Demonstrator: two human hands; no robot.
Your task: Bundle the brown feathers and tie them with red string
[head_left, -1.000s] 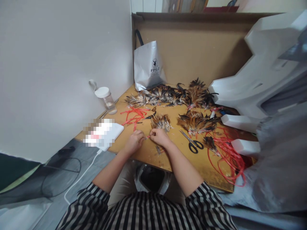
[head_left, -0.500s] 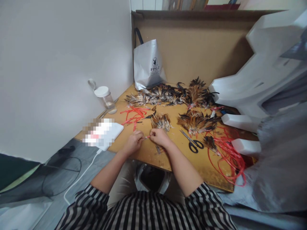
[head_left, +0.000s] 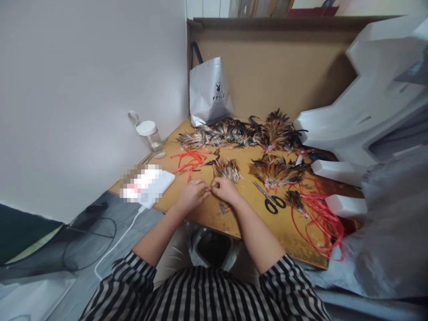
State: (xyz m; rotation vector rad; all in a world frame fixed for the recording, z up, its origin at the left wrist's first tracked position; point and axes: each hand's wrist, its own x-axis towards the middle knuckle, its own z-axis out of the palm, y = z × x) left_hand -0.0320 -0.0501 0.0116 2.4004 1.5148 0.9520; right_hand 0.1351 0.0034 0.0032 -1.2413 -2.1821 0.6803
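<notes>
Above the front of the wooden table (head_left: pixel 203 216), my left hand (head_left: pixel 192 195) and my right hand (head_left: pixel 224 190) meet with fingertips pinched. Between them shows a small bit of red string (head_left: pixel 207 189), seemingly wound on something mostly hidden by the fingers. Just beyond my right hand lies a bunch of brown feathers (head_left: pixel 228 169). A few red plastic strips (head_left: pixel 189 161) spread out past my left hand. To the right are black-handled scissors (head_left: pixel 270 199), blades partly apart, and a larger tied feather bunch (head_left: pixel 274 171).
Feather bundles (head_left: pixel 230 133) line the back beside a silver bag (head_left: pixel 210 93). On the left stand a lidded clear jar (head_left: pixel 154 141) and a white device (head_left: pixel 163 182) with a cable. Tangled red strips (head_left: pixel 323 214) and white foam blocks (head_left: pixel 346 206) crowd the right edge.
My left hand has shifted right, closing the gap to my right hand, and its fingers cover more of the small piece. The whole view has moved slightly.
</notes>
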